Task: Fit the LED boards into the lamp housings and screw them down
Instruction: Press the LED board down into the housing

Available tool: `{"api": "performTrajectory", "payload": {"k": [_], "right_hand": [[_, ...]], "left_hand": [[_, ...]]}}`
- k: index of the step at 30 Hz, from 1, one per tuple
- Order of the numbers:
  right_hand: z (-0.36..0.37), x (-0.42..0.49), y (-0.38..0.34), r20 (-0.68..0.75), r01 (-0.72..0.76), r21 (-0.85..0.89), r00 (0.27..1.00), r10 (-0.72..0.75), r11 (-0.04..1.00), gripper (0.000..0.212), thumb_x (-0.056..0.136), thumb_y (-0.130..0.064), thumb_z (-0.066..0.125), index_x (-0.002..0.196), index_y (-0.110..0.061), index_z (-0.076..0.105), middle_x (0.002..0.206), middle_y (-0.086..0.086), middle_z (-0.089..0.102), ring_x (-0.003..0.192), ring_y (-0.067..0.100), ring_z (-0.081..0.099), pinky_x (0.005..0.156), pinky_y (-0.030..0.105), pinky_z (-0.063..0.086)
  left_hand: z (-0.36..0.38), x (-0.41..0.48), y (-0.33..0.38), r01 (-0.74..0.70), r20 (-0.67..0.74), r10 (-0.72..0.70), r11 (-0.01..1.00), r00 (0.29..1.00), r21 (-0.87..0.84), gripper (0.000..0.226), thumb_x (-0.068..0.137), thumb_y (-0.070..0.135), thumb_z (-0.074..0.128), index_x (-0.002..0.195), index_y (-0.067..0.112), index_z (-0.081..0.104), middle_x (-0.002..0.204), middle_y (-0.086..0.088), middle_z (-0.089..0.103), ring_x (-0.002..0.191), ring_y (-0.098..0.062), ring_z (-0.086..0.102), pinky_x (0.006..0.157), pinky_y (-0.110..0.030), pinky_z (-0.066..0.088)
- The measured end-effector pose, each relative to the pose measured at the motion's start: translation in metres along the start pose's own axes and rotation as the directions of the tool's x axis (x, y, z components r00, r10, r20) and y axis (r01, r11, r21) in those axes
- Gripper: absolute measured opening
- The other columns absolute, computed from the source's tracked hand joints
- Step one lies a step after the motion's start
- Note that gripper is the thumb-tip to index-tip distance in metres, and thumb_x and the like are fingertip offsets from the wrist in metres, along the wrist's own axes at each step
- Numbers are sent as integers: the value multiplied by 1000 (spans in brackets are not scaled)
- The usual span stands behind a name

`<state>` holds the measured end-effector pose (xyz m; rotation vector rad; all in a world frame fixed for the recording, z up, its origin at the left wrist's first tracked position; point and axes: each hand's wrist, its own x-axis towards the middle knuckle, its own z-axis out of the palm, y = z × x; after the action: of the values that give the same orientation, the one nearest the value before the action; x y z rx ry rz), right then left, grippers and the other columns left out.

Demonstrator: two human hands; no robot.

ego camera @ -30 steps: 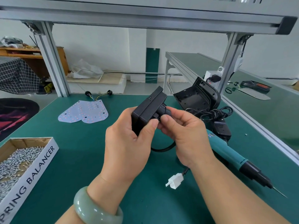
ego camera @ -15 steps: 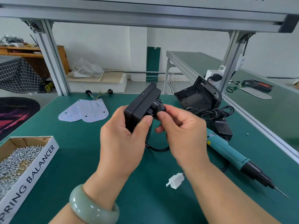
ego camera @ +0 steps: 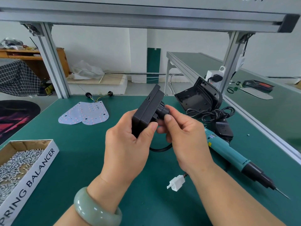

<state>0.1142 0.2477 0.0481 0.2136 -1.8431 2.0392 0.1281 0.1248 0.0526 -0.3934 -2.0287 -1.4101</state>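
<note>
Bottom left of the frame there's a cardboard box [ego camera: 39, 172] full of little silver screws [ego camera: 14, 165], sitting on the green bench mat [ego camera: 78, 152]. Up and a bit right of it, two LED boards [ego camera: 84, 114] lie flat on the mat, overlapping, with coloured wires running off their far edge. Nobody's touching those.

Dead centre, the left hand [ego camera: 128, 144] has its fingers and thumb wrapped round a black lamp housing [ego camera: 146, 111], holding it up off the mat and tilted. A green bracelet [ego camera: 96, 209] sits on that wrist. The right hand [ego camera: 187, 136] pinches the black plug [ego camera: 162, 110] sticking out of the housing's right side between thumb and fingertips. A black cable [ego camera: 161, 149] loops out below the hands, and a white connector [ego camera: 176, 185] lies on the mat just under the right wrist.

Right of centre, a second housing [ego camera: 198, 98] sits open side up next to a coiled black cord [ego camera: 215, 114]. An electric screwdriver [ego camera: 228, 154] lies on the mat at the right, tip pointing to the lower right corner.
</note>
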Motion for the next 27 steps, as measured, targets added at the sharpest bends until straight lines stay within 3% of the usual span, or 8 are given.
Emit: {"api": "performTrajectory", "payload": {"k": [4, 7, 11, 14, 18, 21, 24, 27], "right_hand": [[-3, 1, 2, -37, 134, -175, 989, -142, 975, 36, 97, -7, 51, 118, -36, 58, 62, -20, 64, 55, -2, 54, 60, 12, 41], [5, -4, 6, -90, 154, -224, 980, -178, 962, 34, 97, -11, 54, 118, -38, 56, 59, -25, 61, 54, -4, 54, 61, 10, 40], [7, -2, 4, -146, -26, 140, 988, 47, 990, 17, 94, -12, 57, 102, -18, 71, 71, -6, 71, 56, 2, 61, 49, 12, 40], [3, 1, 5, -114, -128, 270, 980, 163, 954, 14, 92, -9, 59, 95, -15, 71, 68, -4, 68, 53, 4, 57, 45, 14, 38], [8, 1, 6, 43, -269, 553, 954, 296, 788, 18, 86, -9, 60, 102, -8, 67, 83, 3, 74, 66, 8, 68, 60, 16, 53], [7, 3, 4, 82, -283, 612, 951, 297, 739, 33, 73, -16, 63, 104, -5, 68, 86, 5, 75, 71, 8, 69, 65, 15, 54], [5, 3, 1, 62, -269, 624, 953, 296, 734, 28, 70, -12, 64, 96, -7, 70, 81, 6, 75, 66, 10, 70, 61, 14, 53], [5, 3, 1, 61, -269, 599, 954, 293, 754, 19, 79, -4, 61, 96, -8, 70, 81, 6, 75, 65, 10, 70, 60, 14, 53]], "left_hand": [[4, -4, 6, -74, 6, 74, 997, 997, -25, 30, 79, 19, 66, 94, 42, 54, 72, 42, 60, 71, 21, 56, 63, 5, 36], [8, -6, 3, -62, -50, 61, 998, 997, -20, 22, 79, 23, 67, 100, 26, 62, 66, 34, 60, 69, 19, 56, 62, 5, 35], [5, -5, 0, -59, -34, 59, 998, 998, -1, 27, 80, 18, 69, 99, 32, 55, 76, 42, 59, 73, 20, 55, 63, 5, 34], [4, -4, -1, -46, -29, 46, 999, 999, 20, 33, 82, 12, 72, 95, 37, 54, 75, 41, 59, 71, 18, 55, 62, 5, 34], [3, -2, -1, -16, -43, 17, 1000, 999, 21, 32, 81, 13, 72, 92, 38, 56, 74, 40, 60, 70, 16, 57, 60, 4, 35], [1, 0, -1, -17, -7, 17, 999, 1000, 27, 35, 82, 15, 71, 89, 45, 53, 74, 39, 61, 69, 15, 57, 58, 3, 36], [1, 0, -3, -11, 13, 11, 999, 1000, 37, 37, 82, 15, 71, 92, 45, 53, 75, 39, 61, 69, 15, 57, 59, 3, 36], [0, -1, -6, -2, 14, 2, 999, 1000, 35, 30, 82, 16, 72, 97, 37, 57, 77, 40, 61, 71, 15, 57, 61, 3, 36]]}}
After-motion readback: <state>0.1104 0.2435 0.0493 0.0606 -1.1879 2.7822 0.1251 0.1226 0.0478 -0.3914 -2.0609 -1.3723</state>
